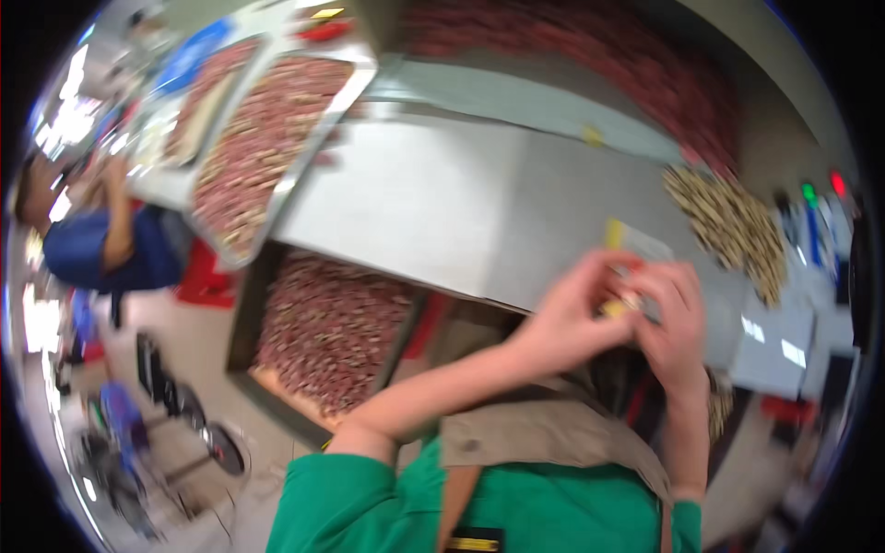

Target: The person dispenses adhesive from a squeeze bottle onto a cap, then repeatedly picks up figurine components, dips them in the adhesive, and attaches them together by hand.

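Observation:
My left hand (573,318) and my right hand (678,323) meet above the near edge of the metal table (415,184). Both have their fingers bent and pinched together. A small piece with yellow and whitish parts (612,309) shows between them, too blurred to name. Fingers hide most of it. Just beyond the hands, a pale card or label with a yellow edge (645,241) lies on the table. A heap of small beige and dark pieces (728,226) is spread to the far right of my hands.
Dark red pieces (590,41) are heaped along the back. A metal tray (277,138) of red and beige pieces stands at the left. Below the table's edge, a deep box (332,332) holds more red pieces. A person in blue (111,244) is at the far left, near a stool (198,424).

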A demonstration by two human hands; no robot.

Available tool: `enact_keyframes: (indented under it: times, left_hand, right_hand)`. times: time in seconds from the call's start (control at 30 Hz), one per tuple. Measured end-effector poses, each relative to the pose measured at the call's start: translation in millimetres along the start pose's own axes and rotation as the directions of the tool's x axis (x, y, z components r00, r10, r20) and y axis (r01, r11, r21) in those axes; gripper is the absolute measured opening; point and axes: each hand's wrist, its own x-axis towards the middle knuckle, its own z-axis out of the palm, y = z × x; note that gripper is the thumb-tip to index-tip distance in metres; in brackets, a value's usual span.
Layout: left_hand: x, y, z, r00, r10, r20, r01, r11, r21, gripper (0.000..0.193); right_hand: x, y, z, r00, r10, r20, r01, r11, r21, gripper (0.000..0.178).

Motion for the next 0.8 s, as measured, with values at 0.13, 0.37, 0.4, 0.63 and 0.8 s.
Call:
enact_keyframes:
  times: [0.13,0.37,0.4,0.63,0.8]
  left_hand:
    - [-6.4,35.4,-20.7,1.0,0.004,0.024,-0.005,0.997,0.075,0.034]
    - [25.5,74.8,-176.5,0.771,0.635,0.057,0.029,-0.123,0.992,0.025]
    - [34.9,83.4,-189.5,0.761,0.645,0.072,0.107,-0.234,0.966,0.029]
    - [78.2,77.5,-174.7,0.748,0.64,0.176,0.057,-0.327,0.943,0.042]
    - [203.5,38.7,-115.9,0.709,0.657,0.255,-0.185,-0.176,0.967,0.027]
  right_hand:
    - [-7.1,-26.9,-38.1,0.989,0.131,0.067,-0.129,0.991,-0.04,0.032]
    - [-65.3,69.5,-87.8,0.914,0.352,-0.199,-0.38,0.916,-0.126,0.023]
    - [-77.6,76.2,-88.6,0.886,0.41,-0.217,-0.436,0.895,-0.091,0.022]
    - [-72.7,110.4,-80.7,0.804,0.492,-0.334,-0.543,0.836,-0.076,0.024]
    - [-82.7,120.7,-89.4,0.887,0.362,-0.286,-0.44,0.85,-0.29,0.021]
